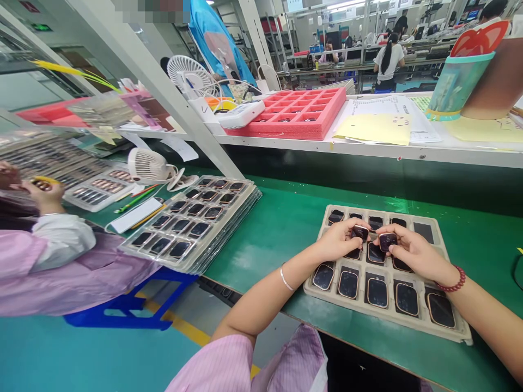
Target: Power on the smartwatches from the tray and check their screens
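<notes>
Both hands are over a beige compartment tray (432,331) on the green bench (261,239), each gripping a dark, rounded-square piece with a gold-coloured rim. The left hand (340,238) pinches the left-hand piece (360,233) between thumb and fingers; the right hand (417,251) grips the right-hand piece (388,241) the same way, with the thumb at its lower edge. The two pieces are near each other, above the middle of the tray — whether either touches the pieces below cannot be told. More pieces of the same kind lie in the tray's compartments, with five along the row nearest the person, and a plain dark rectangle (424,232) shows in the far right corner. Left of this tray, well apart from it, a stack of clear trays (186,224) stands at the bench edge, its top one filled with similar pieces. Just beyond the stack is a small white fan (149,165); beside it lie green pens (137,200) and a white strip (136,216). On the white shelf (368,148) above the bench are a red foam tray (286,117), papers (382,122) and a teal cup (461,84). At the far left, a co-worker's hand (46,195) holds something yellow and dark.
</notes>
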{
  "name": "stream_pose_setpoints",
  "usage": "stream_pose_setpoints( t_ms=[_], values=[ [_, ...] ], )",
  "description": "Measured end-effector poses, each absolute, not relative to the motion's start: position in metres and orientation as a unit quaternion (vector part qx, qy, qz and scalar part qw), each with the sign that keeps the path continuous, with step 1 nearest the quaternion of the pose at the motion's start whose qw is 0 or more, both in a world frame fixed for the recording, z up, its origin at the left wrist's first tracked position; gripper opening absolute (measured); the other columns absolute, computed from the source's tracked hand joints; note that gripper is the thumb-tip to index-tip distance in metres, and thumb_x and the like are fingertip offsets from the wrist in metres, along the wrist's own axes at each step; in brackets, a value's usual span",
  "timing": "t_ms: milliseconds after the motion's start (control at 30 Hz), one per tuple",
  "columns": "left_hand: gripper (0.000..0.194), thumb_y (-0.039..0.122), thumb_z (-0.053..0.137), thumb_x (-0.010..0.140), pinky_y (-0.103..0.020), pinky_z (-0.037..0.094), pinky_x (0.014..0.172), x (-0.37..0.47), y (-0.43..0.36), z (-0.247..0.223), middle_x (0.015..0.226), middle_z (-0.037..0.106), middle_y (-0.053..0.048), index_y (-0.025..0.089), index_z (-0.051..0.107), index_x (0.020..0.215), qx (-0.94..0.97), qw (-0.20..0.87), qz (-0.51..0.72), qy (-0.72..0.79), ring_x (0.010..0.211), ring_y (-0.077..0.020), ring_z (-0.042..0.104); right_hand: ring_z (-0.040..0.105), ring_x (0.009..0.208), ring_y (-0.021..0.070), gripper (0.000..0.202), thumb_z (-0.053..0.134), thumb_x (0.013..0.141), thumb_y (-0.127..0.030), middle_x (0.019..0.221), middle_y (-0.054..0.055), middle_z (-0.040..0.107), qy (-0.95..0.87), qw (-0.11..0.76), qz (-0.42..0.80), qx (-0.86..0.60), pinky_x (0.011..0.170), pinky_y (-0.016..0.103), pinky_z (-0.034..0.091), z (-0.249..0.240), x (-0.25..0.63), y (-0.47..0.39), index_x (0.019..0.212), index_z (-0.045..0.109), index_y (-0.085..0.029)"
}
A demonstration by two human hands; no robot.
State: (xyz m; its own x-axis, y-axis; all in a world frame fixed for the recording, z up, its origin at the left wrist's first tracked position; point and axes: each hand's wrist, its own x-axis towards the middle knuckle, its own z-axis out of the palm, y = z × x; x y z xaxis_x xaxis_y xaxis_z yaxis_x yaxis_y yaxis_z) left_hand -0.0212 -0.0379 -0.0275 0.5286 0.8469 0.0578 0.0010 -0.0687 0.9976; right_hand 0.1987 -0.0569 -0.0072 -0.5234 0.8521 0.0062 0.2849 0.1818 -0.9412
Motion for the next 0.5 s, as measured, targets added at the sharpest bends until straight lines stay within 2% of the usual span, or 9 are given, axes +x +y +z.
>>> stream_pose_setpoints(
  t_ms=[100,233,400,500],
  values=[
    [0.035,0.010,0.056,0.072,-0.026,0.049,0.067,-0.0207,-0.0387,-0.0258,0.091,0.064,-0.007,0.014,0.054,0.107,0.640,0.595,0.354,0.334,0.069,-0.0106,0.060,0.062,0.096,0.0228,0.033,0.048,0.082,-0.014,0.107,0.009,0.064,-0.715,0.287,0.503,-0.390,0.080,0.036,0.053,-0.0072,0.1987,-0.0572,0.114,0.052,-0.021],
    [0.029,0.012,0.055,0.075,-0.027,0.050,0.065,-0.0210,-0.0391,-0.0244,0.086,0.065,-0.007,0.013,0.054,0.104,0.641,0.590,0.350,0.345,0.065,-0.0104,0.058,0.064,0.086,0.0213,0.029,0.046,0.085,-0.018,0.101,0.008,0.066,-0.707,0.290,0.508,-0.398,0.074,0.035,0.054,-0.0073,0.1986,-0.0578,0.114,0.052,-0.021],
    [0.030,0.013,0.055,0.075,-0.028,0.050,0.067,-0.0214,-0.0392,-0.0249,0.088,0.065,-0.007,0.013,0.054,0.105,0.643,0.587,0.359,0.337,0.067,-0.0111,0.059,0.063,0.094,0.0221,0.030,0.049,0.084,-0.017,0.105,0.008,0.066,-0.711,0.290,0.501,-0.400,0.080,0.036,0.053,-0.0070,0.1988,-0.0576,0.113,0.052,-0.022],
    [0.028,0.013,0.056,0.075,-0.027,0.050,0.066,-0.0213,-0.0393,-0.0254,0.085,0.065,-0.007,0.013,0.054,0.103,0.642,0.586,0.359,0.340,0.069,-0.0119,0.059,0.064,0.090,0.0214,0.030,0.047,0.085,-0.016,0.103,0.008,0.066,-0.711,0.285,0.503,-0.401,0.078,0.035,0.053,-0.0073,0.1993,-0.0576,0.114,0.052,-0.021]
  ],
)
